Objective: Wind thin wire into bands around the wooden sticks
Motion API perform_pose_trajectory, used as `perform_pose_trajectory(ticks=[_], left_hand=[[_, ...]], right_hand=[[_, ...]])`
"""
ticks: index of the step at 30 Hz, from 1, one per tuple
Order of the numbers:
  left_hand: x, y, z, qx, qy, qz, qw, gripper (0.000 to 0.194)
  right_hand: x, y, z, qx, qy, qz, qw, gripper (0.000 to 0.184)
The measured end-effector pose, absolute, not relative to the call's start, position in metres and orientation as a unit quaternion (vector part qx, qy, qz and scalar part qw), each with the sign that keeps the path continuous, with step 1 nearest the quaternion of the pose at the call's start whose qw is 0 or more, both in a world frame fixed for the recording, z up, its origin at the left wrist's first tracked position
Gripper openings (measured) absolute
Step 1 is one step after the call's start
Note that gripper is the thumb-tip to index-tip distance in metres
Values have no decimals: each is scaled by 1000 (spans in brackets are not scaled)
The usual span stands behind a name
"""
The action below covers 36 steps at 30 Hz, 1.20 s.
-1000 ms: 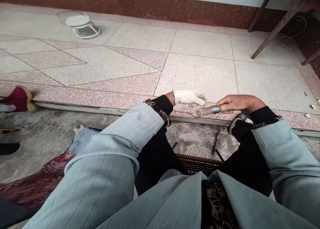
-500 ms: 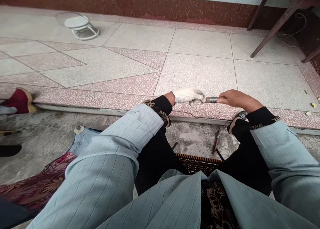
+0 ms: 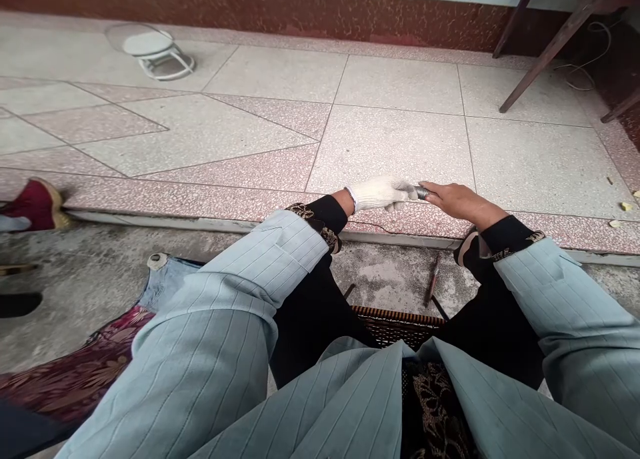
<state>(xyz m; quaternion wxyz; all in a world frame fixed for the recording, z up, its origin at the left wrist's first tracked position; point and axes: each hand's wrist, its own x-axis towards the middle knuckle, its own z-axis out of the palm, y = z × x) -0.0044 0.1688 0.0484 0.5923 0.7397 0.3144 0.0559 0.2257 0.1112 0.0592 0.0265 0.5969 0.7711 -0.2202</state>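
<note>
My left hand (image 3: 381,193), in a white knit glove, is closed around one end of a short rod wound with grey wire (image 3: 421,192). My bare right hand (image 3: 453,198) grips the rod's other end, fingers curled over it. Only a short grey stretch of the rod shows between the two hands. Both hands are held out above the pink tiled step (image 3: 280,202), in front of my knees. My arms are in light blue striped sleeves over black cuffs.
A woven basket (image 3: 397,324) sits between my legs. Thin sticks (image 3: 433,287) lie on the concrete ground. Patterned red cloth (image 3: 85,372) lies at left, a red shoe (image 3: 37,202) beyond it. A white stand (image 3: 153,51) stands far left; wooden furniture legs (image 3: 543,55) at far right.
The hands have closed in on each other along the rod, covering more of it. The rod rose slightly and moved away from me.
</note>
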Motion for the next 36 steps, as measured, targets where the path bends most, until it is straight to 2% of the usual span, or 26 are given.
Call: perform_pose_trajectory(ticks=[5, 11, 15, 19, 25, 28, 32, 36], left_hand=[[-6, 169, 46, 749, 319, 67, 577, 24], [-9, 167, 55, 724, 329, 111, 595, 25], [-9, 167, 58, 721, 345, 116, 590, 20], [-9, 170, 56, 711, 354, 117, 596, 18], [-8, 171, 58, 814, 347, 61, 462, 17], [-8, 171, 57, 822, 339, 53, 455, 20], [-6, 169, 59, 818, 364, 60, 441, 24], [-2, 166, 61, 868, 358, 70, 337, 26]], right_hand=[[216, 111, 47, 561, 765, -316, -22, 72], [217, 106, 62, 527, 782, -304, -133, 63], [221, 105, 65, 504, 785, -327, -152, 57], [222, 107, 59, 515, 791, -301, -134, 53], [207, 104, 72, 595, 760, -259, -41, 48], [198, 102, 82, 625, 736, -260, -15, 43], [195, 103, 81, 632, 732, -256, -5, 36], [196, 110, 67, 625, 746, -228, -29, 31]])
